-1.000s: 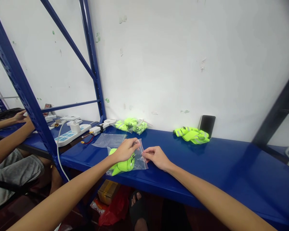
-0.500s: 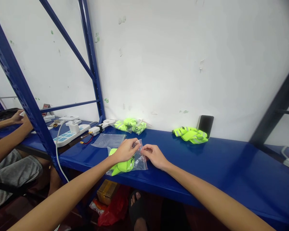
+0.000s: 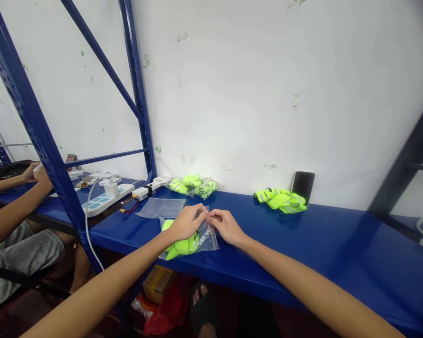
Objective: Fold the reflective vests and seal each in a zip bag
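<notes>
A clear zip-lock bag (image 3: 208, 239) lies at the front edge of the blue bench, with a folded neon-yellow reflective strap (image 3: 183, 248) inside it. My left hand (image 3: 188, 222) pinches the bag's opening edge from above, its forearm crossing over part of the bag. Close against it, my right hand (image 3: 227, 226) pinches the same edge, fingertips almost touching the left ones. Just behind the left hand lies a flat clear plastic bag (image 3: 161, 207).
Neon bundles in clear bags (image 3: 192, 185) sit by the wall. Farther right, a loose neon strap (image 3: 281, 200) lies before a leaning phone (image 3: 303, 187). A power strip (image 3: 107, 199), a small white fan (image 3: 151, 188) and a blue rack post (image 3: 38, 117) stand left, near another person's hands (image 3: 38, 173).
My fingertips have come closer together at the bag's edge. The whole view has shifted slightly; the bag and the other things stay in place.
</notes>
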The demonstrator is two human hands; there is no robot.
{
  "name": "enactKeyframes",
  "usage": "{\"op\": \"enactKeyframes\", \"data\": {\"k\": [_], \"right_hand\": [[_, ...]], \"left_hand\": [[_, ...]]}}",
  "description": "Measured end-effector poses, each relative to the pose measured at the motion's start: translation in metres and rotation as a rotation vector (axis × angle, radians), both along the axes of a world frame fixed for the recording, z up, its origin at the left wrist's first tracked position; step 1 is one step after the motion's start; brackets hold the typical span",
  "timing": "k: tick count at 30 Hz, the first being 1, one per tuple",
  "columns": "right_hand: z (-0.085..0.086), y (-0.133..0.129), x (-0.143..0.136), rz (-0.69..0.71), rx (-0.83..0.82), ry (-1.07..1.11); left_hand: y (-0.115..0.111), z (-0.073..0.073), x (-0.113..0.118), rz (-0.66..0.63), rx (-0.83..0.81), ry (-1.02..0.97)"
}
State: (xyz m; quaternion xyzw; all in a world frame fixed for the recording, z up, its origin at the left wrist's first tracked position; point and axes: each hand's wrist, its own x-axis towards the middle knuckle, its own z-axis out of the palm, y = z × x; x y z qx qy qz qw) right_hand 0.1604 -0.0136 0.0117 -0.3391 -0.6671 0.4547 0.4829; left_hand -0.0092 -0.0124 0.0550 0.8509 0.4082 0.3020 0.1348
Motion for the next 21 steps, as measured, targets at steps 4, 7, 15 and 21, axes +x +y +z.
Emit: {"op": "enactKeyframes", "data": {"k": [4,7,15,21], "right_hand": [[-0.004,0.000,0.000,-0.024,0.003,0.009],[-0.007,0.003,0.000,-0.065,0.011,0.041],[-0.004,0.000,-0.003,-0.080,0.116,-0.015],[-0.008,-0.005,0.001,-0.071,0.027,-0.065]], "left_hand": [[0.000,0.000,0.000,-0.001,0.013,-0.056],[-0.001,0.002,0.000,-0.009,0.023,-0.037],[0.002,0.000,0.001,-0.049,-0.023,-0.028],[0.010,0.001,-0.005,-0.036,-0.017,-0.064]]}}
